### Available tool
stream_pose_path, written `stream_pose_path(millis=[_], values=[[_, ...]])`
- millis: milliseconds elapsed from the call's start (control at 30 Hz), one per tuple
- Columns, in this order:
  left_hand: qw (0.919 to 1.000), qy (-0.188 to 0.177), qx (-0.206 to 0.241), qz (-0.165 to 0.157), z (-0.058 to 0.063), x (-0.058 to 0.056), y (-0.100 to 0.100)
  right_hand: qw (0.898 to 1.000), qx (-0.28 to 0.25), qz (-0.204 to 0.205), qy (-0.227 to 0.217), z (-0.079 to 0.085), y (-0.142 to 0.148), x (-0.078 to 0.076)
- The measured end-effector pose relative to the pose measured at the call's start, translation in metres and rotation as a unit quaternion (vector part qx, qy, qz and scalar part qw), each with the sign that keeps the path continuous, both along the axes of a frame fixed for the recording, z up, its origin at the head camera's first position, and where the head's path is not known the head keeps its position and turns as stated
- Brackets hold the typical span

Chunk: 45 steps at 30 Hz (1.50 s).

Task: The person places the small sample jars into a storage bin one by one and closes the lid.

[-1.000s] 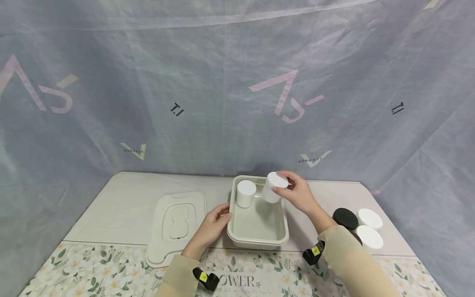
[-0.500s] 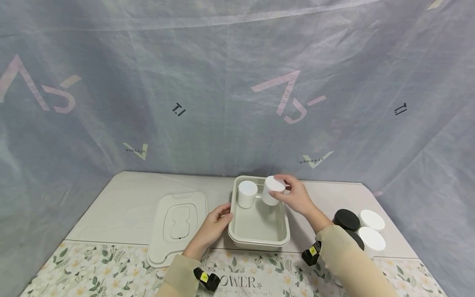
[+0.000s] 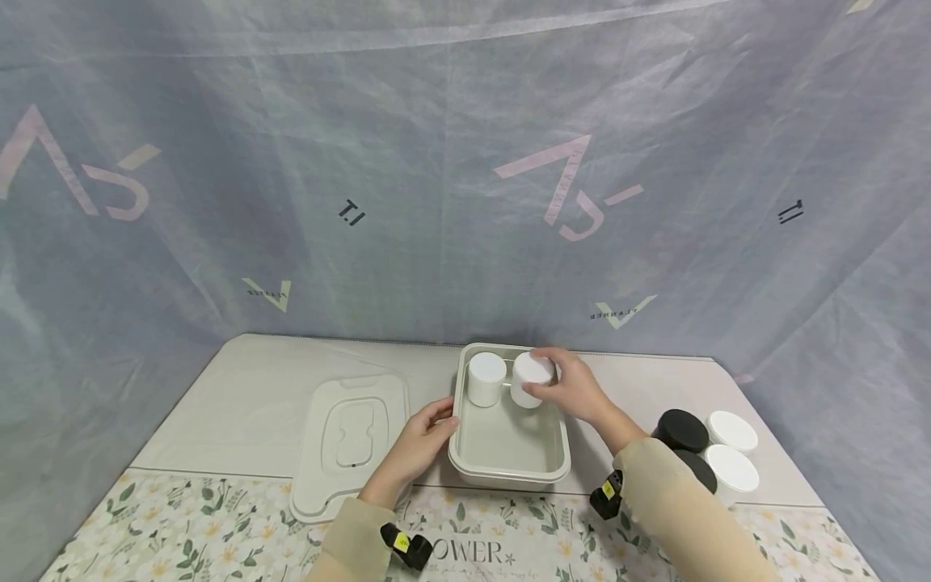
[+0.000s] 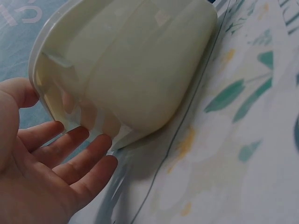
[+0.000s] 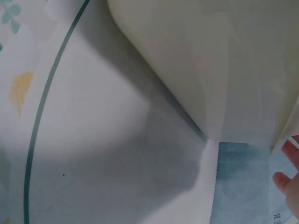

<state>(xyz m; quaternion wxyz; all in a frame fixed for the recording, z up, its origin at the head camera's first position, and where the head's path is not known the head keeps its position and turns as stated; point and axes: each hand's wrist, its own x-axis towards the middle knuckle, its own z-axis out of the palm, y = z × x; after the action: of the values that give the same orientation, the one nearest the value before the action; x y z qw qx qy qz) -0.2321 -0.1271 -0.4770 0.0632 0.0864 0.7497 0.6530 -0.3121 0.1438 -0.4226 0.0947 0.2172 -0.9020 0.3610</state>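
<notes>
A pale grey-green storage bin (image 3: 509,477) stands in the middle of the table. Inside its far end, my right hand (image 3: 570,390) grips a white lidded jar (image 3: 531,380) between thumb and fingers. A matching white jar (image 3: 486,380) stands just left of it in the bin. My left hand (image 3: 420,440) lies along the bin's left side; in the left wrist view the thumb meets the rim and the extended fingers (image 4: 96,154) touch the outer wall. The right wrist view catches only fingertips of the right hand (image 5: 289,182) by the bin's outside; the jar is hidden there.
The bin's flat lid (image 3: 351,444) lies to the left, partly behind the left forearm. On the right, white jars (image 3: 730,469) stand beside black-topped ones (image 3: 682,430), close to the right sleeve. A grey cloth backdrop (image 3: 436,178) rises behind the table.
The right hand has lowered its jar and moved it slightly left and nearer, closer to the other jar in the bin. The left hand stays at the bin's side.
</notes>
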Motion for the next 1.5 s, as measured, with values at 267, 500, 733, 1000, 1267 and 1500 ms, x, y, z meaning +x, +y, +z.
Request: stream_pose_path(millis=[267,500,733,1000,1267,1500], values=[[1.0000,-0.002,-0.002,0.003,0.001,0.001,0.001,1.000,0.029,0.000,0.013,-0.005,-0.004,-0.002],[1.0000,0.002,-0.004,0.005,0.000,-0.001,0.001,0.997,0.071,-0.014,0.014,-0.007,-0.006,-0.004],[1.0000,-0.001,0.007,0.002,0.005,0.001,0.003,0.996,0.087,-0.017,-0.015,-0.003,-0.006,-0.001],[0.9998,0.005,-0.016,0.009,0.003,0.001,0.002,0.996,0.091,-0.015,-0.016,-0.002,-0.007,0.003],[0.9993,-0.003,-0.029,0.023,0.002,0.000,0.003,0.998,0.061,0.001,-0.013,-0.001,0.003,0.014],[0.9992,-0.003,-0.030,0.026,0.003,0.001,0.004,0.999,0.038,-0.006,-0.018,0.000,0.018,0.026]])
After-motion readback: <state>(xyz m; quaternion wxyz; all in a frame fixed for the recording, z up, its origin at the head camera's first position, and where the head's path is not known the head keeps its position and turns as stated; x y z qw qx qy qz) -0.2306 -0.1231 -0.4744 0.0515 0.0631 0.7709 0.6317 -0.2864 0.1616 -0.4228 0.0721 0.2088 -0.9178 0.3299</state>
